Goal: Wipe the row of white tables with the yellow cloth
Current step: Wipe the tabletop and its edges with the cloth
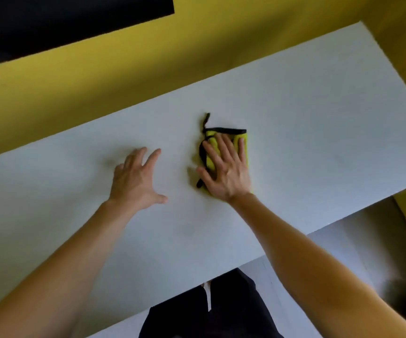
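Right hand point(226, 169) flat, fingers spread, pressing on folded yellow cloth point(244, 142) on white table point(319, 132); cloth beneath palm. Left hand point(137, 179) spread, holding nothing, beside it.

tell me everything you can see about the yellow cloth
The yellow cloth is folded into a small, upright rectangle with black edging and a loose black strip trailing from its top left corner. It looks like soft microfibre. It lies flat on the white table, near its middle, under the right hand, whose straight fingers press on it.
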A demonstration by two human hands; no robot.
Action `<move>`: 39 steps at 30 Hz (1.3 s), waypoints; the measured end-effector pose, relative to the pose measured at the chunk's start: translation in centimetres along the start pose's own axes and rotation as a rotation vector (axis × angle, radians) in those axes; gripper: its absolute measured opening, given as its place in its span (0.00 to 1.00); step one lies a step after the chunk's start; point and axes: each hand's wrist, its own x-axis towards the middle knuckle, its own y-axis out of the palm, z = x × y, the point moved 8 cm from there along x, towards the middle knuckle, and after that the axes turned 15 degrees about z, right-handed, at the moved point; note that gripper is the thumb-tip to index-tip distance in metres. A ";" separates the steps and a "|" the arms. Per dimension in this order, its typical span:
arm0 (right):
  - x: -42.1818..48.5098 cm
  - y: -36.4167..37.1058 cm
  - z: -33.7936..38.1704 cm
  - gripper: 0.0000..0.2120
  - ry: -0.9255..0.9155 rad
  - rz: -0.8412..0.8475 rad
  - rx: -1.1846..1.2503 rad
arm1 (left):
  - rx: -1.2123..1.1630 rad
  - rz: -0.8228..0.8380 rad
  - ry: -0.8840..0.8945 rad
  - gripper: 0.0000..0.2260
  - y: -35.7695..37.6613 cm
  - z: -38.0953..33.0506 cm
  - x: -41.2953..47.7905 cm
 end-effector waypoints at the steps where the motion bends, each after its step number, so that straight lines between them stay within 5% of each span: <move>1: -1.4 1.9 4.1 0.33 -0.130 0.071 -0.011 | -0.007 0.000 -0.078 0.68 -0.3 1.8 0.4; 4: -4.3 5.7 11.7 0.33 -0.530 0.287 -0.127 | 0.023 0.081 -0.192 0.72 0.1 5.2 1.5; 6: -2.9 5.4 10.2 0.33 -0.661 0.299 -0.185 | 0.045 0.100 -0.167 0.71 0.6 5.9 2.1; 8: 1.6 2.8 4.8 0.32 -0.509 0.219 -0.169 | 0.044 0.089 -0.151 0.71 0.9 6.2 2.3; 12: 10.0 -3.6 -8.9 0.33 0.133 0.029 -0.036 | 0.043 0.070 -0.146 0.71 1.2 6.3 2.6; 15: 11.2 -3.1 -6.8 0.34 0.269 0.019 0.046 | 0.042 0.079 -0.140 0.70 1.3 6.3 2.5; 17: 9.4 -1.0 0.4 0.36 0.133 0.037 0.027 | 0.036 0.078 -0.138 0.70 1.4 6.4 2.5; 20: 5.3 3.3 11.9 0.36 -0.323 0.210 -0.076 | 0.030 0.070 -0.142 0.69 1.1 6.5 2.3; 24: 6.0 2.4 9.4 0.31 -0.586 0.230 -0.192 | 0.029 0.090 -0.134 0.68 1.2 6.4 2.3; 29: 13.6 -4.5 -7.9 0.31 0.101 -0.021 -0.038 | -0.005 0.090 -0.125 0.70 1.7 6.3 2.5; 31: 13.7 -3.6 -6.1 0.34 0.284 -0.037 0.078 | -0.018 0.096 -0.132 0.69 1.9 6.4 2.6; 33: 12.7 -1.1 2.7 0.35 0.116 -0.009 0.048 | -0.025 0.105 -0.132 0.66 1.9 6.4 2.7; 36: 9.1 2.7 14.7 0.32 -0.437 0.166 -0.037 | -0.081 0.040 -0.121 0.46 1.2 6.1 2.4; 39: 10.3 1.1 11.0 0.32 -0.569 0.149 -0.112 | -0.076 -0.237 -0.105 0.33 -0.4 6.4 2.5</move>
